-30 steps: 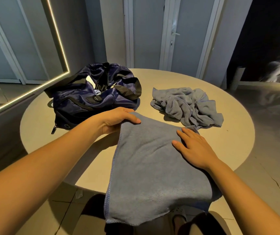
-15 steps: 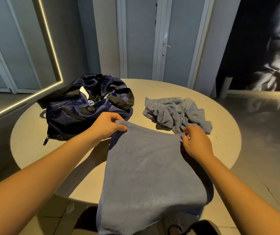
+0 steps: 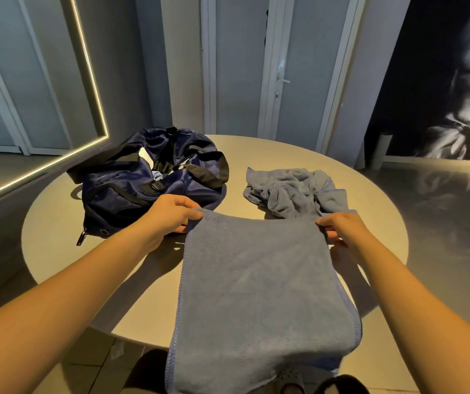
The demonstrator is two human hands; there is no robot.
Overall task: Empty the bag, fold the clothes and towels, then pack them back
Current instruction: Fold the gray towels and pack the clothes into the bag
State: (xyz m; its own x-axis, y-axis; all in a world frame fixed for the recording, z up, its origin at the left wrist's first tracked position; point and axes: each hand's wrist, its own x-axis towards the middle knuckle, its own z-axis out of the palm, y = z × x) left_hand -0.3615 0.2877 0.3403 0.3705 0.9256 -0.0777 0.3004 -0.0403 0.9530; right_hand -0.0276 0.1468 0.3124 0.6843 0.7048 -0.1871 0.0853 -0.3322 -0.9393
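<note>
A blue-grey towel [image 3: 259,285] lies stretched over the near part of the round table [image 3: 370,223] and hangs off its front edge. My left hand [image 3: 171,216] pinches the towel's far left corner. My right hand [image 3: 341,230] pinches the far right corner. A dark navy duffel bag [image 3: 131,189] sits open on the table's left, with something pale inside. A second blue-grey towel [image 3: 290,190] lies crumpled at the back right, just beyond my right hand.
A mirror with a lit strip edge [image 3: 94,89] stands along the left wall. Pale doors [image 3: 242,66] stand behind the table. My shoe [image 3: 290,378] shows on the tiled floor below the table's front edge.
My right hand went from lying flat on the towel to pinching its far right corner. Both hands now hold the far edge taut.
</note>
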